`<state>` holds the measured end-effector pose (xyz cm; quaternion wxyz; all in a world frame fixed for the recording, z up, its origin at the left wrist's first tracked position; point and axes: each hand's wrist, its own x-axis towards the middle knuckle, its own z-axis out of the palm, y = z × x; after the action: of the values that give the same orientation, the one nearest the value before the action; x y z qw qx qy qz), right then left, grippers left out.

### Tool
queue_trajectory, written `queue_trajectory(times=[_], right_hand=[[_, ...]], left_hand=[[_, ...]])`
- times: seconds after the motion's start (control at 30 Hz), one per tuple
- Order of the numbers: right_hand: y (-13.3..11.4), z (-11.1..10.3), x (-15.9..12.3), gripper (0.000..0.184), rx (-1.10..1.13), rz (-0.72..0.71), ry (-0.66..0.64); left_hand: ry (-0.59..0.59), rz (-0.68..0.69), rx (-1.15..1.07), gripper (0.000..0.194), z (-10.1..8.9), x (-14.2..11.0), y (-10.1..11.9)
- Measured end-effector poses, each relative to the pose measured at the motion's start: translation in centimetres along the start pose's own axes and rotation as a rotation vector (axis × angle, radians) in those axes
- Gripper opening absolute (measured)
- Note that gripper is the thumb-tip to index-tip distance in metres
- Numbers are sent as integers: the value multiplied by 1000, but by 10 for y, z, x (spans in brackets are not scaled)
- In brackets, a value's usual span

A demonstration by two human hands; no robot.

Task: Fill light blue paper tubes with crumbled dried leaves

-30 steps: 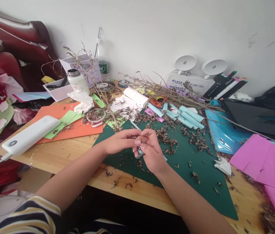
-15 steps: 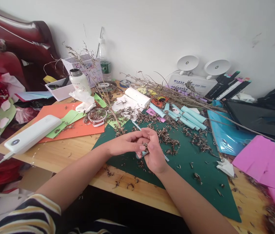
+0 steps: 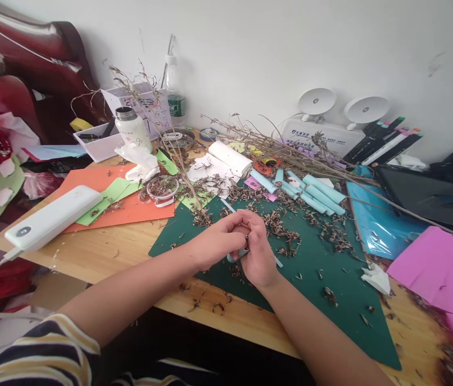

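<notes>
My two hands meet above a green cutting mat. My right hand is closed around a light blue paper tube, most of it hidden by the fingers. Curled against it, my left hand presses thumb and fingers at a small clump of dried leaves in the gap between the hands. A thin pale blue strip lies on the mat, its line continuing past the hands. Brown dried leaf bits are scattered around them.
Several rolled light blue tubes lie behind the hands. Dry twigs stretch across the back. At left stand a small round container of leaf bits, a white power bank and an open bottle. Pink paper lies at right.
My left thumb has pushed further in between the hands, and less of the leaf clump shows. The view has shifted slightly; objects on the table stay in place.
</notes>
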<state>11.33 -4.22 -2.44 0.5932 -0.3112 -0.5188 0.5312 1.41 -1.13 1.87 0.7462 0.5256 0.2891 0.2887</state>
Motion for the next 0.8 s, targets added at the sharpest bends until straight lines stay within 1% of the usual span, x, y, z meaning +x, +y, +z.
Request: queue_trajectory(times=[0.07,0.17,0.23,0.27,0.33,0.4,0.47,0.5,0.53,0.6,0.67,0.73,0.8], right_hand=[[0,1,0,32,5,8,18],[-2,1,0,26,52,35,57],[-3,1,1,26,77,46,34],[-3,1,1,26,78,40,4],[-4,2,2,28,66,18,-61],[-5,1,2,29,56,0,-98],[-7,1,3,30,57,-15,-119],[-8,0,3,31,58,-21,-132],[-9,0,3,30,55,-25,-147],[-12,0,4,29,40,-26,-182],[-15,1,5,28,17,-22,-210],[-17,2,6,29,-22,-27,-217],[-17,3,6,30,-82,-31,-214]], left_hand=[[66,-13,-2,26,4,0,-2],[163,-3,-49,18,8,-4,-3],[148,13,-116,18,6,-7,-2],[104,7,-145,22,3,-7,-2],[-28,-31,-172,33,-6,-7,-2],[-158,-61,-174,44,-17,-4,-2],[-269,-51,-240,45,-27,0,-3],[-301,-31,-296,44,-30,2,-3],[-310,-4,-351,41,-33,4,-3],[-249,76,-416,35,-35,7,-3],[-139,170,-401,29,-35,7,-2],[-79,252,-321,26,-33,6,-2],[-87,313,-123,26,-31,2,-2]])
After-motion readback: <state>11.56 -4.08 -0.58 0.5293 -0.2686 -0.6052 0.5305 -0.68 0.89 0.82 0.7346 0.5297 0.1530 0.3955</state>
